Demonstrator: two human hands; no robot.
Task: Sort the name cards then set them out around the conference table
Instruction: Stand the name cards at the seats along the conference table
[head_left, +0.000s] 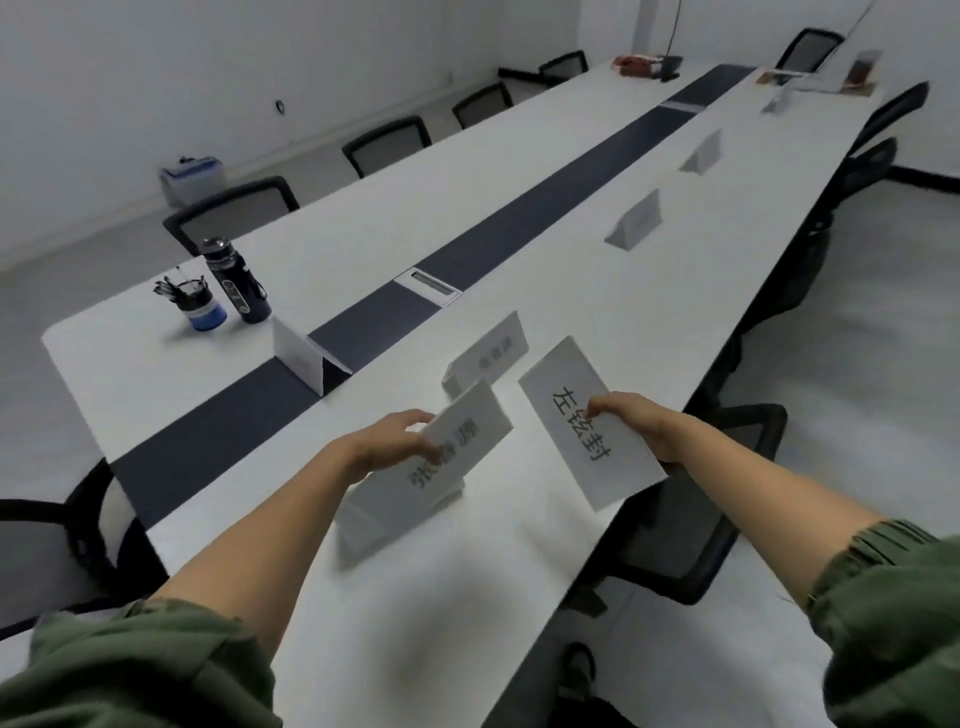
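White name cards held in both hands over a long conference surface (363, 218).

Blue pen cup (200, 306) and dark bottle (239, 283) stand at the far left, their labels too small to read; just right of them a folded card (304, 356) shows only its blank back. The left hand (392, 441) has its fingers closed on a tent card (447, 457) resting on the surface, its print blurred and partly covered by the fingers. Beyond it stands another card (488, 356) with faint, unreadable writing. The right hand (631, 428) grips a raised card (584, 421) printed 左铉封, thumb hiding part of the middle character. Three more cards (636, 221) recede far right, faces illegible.
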